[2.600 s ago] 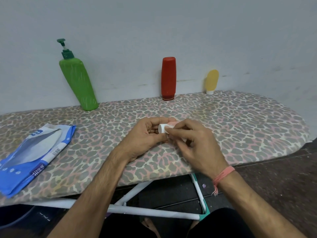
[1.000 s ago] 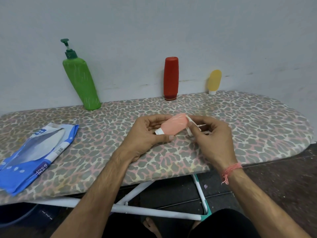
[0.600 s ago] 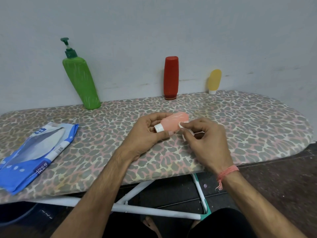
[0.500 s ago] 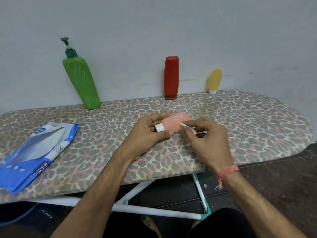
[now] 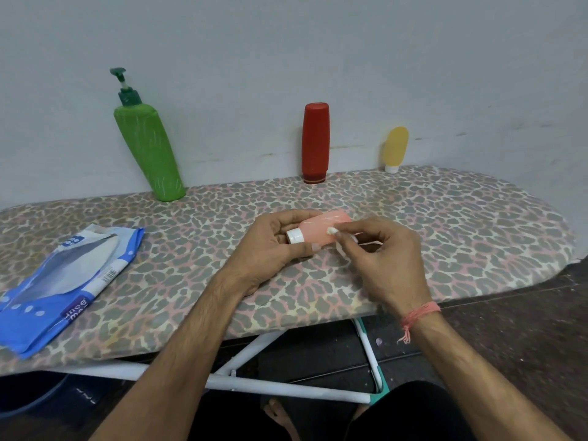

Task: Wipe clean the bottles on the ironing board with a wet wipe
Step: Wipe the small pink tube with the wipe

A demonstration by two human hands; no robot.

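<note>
Two hands at frame centre: left hand (image 5: 270,249) grips the light, slippery pink bottle (image 5: 321,230) near its cap; right hand (image 5: 385,259) pinches the wet wipe (image 5: 334,231).

Soft, even, rather dim light fills the scene, with a cool grey cast on the plain painted wall (image 5: 318,43). Shadows are faint: the tall red plastic bottle (image 5: 315,141) standing against that wall throws only a weak smudge beside it. No glare shows, only a dull sheen on the blue and white plastic wipe packet (image 5: 63,281) left of the bottle. Wide-angle distortion bows the leopard-print ironing board (image 5: 477,224) downward at both edges. The right hand (image 5: 386,265) is slightly motion-blurred.
</note>
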